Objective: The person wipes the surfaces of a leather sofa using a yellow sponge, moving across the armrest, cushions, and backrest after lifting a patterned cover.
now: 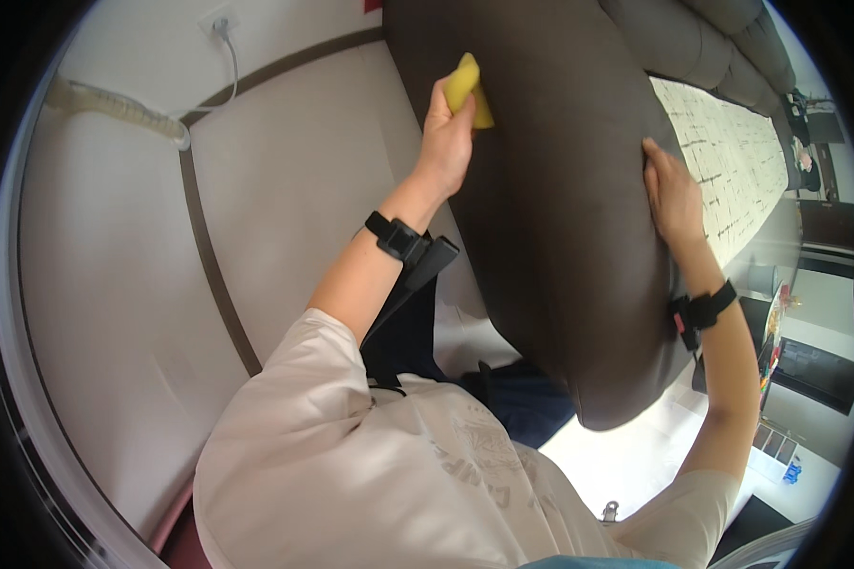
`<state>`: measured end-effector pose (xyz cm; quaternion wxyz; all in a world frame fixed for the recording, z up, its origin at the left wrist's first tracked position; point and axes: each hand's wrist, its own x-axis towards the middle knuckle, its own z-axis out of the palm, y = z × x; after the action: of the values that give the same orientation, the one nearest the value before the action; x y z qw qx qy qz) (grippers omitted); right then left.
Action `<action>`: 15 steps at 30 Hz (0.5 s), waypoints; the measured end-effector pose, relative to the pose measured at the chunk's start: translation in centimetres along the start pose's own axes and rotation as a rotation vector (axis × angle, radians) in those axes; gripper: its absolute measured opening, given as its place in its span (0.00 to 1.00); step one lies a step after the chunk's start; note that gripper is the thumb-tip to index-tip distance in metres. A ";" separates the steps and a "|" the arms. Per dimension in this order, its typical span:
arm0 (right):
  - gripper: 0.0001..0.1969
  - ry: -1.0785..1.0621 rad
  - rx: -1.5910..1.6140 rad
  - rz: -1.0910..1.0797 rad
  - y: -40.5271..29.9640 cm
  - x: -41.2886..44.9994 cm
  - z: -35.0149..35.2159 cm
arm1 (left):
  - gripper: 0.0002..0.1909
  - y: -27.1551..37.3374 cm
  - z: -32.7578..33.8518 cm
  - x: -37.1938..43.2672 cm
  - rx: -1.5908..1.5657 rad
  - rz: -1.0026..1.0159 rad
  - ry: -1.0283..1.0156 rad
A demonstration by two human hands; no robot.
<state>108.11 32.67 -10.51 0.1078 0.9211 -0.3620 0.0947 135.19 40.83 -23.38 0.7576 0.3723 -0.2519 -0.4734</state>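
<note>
My left hand (447, 146) grips a folded yellow cloth or sponge (464, 84) and holds it at the outer side of a dark brown leather sofa arm (576, 213). Whether the yellow piece presses on the leather is hard to tell. My right hand (672, 190) lies over the inner edge of the same arm, holding nothing, its thumb and fingers slightly apart. Black bands with small devices sit on both wrists, the left device (402, 240) and the right device (690, 316).
A patterned cream cover (733, 156) lies on the sofa seat beside the back cushions (683, 43). To the left, a pale wall panel (292, 156) with dark trim stands close by. A plug (220, 27) with a cord sits in the wall socket. Pale floor (626, 455) shows below.
</note>
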 end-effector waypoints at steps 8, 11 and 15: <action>0.19 -0.196 0.323 -0.026 -0.5 -0.9 -6.8 | 0.13 -2.7 3.1 -18.1 0.366 -0.031 -0.222; 0.18 -0.126 0.215 -0.106 -0.1 -4.9 -9.6 | 0.14 -3.5 4.3 -23.9 0.393 -0.136 -0.405; 0.17 -0.083 0.172 -0.104 0.8 -9.8 -11.6 | 0.11 -4.6 4.5 -27.8 0.491 0.015 -0.801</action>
<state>99.39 41.47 -1.78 0.0181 0.9477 -0.3081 0.0815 117.66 63.21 -25.24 0.4935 0.3268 -0.6316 -0.5006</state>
